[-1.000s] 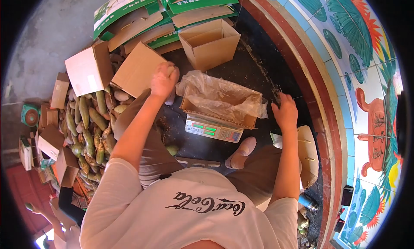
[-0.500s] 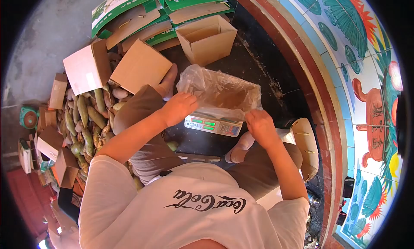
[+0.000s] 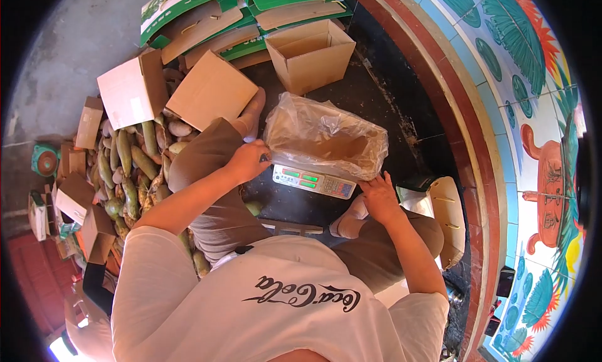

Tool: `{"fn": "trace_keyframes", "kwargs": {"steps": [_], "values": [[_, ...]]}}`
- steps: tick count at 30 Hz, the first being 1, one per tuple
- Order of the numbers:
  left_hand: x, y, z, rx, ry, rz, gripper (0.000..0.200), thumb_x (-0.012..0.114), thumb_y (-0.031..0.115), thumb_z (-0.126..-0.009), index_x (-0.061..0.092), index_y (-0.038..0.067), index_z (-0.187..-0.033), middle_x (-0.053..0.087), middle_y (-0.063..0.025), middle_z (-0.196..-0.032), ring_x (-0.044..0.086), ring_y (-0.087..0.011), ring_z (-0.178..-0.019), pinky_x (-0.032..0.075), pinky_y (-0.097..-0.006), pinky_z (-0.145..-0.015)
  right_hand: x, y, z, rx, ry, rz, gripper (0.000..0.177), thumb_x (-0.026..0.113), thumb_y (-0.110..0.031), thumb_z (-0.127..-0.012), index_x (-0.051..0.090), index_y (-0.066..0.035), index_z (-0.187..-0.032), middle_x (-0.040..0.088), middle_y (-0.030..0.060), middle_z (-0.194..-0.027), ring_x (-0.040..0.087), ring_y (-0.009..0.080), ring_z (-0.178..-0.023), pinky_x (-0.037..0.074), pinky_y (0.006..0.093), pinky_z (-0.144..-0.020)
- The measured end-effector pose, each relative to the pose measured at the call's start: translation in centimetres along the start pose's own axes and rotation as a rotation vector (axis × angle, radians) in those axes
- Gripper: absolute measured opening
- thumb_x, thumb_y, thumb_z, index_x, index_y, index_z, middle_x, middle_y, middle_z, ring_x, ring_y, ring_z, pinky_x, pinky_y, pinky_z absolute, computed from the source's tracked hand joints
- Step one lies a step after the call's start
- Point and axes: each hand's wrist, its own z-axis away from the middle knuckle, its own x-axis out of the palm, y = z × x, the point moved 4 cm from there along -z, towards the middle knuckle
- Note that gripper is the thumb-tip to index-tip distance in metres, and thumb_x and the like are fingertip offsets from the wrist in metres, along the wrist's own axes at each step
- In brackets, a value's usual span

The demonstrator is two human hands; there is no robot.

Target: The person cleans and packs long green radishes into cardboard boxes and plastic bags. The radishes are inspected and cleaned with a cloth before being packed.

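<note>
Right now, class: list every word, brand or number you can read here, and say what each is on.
"Coca-Cola": black script on the white T-shirt, seen upside down.
Weighing scale: green display digits, too blurred to read.
Green-and-white cartons: printed characters, too small to read.

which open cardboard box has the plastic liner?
The box on the scale; the open box behind it is bare cardboard.
</note>
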Motion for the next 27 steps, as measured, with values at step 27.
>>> {"fn": "trace_keyframes", "kwargs": {"steps": [27], "values": [[-2.0, 1.1, -6.4, -0.361, -0.011, -0.174, 0.055, 0.060, 0.030, -0.079, 0.036, -0.001, -0.119, 0.059, -0.0232, -0.098, 0.058, -0.0383, -0.092, 0.046, -0.0445, -0.079, -2.5, -5.1, -16.7, -0.210, -0.181, -0.754, 0.026, 0.050, -0.012, -0.083, 0.057, -0.002, -0.107, 0.059, 0.0172, -0.105, 0.055, 0.0306, -0.100, 0.043, 0.0371, -0.086]]}}
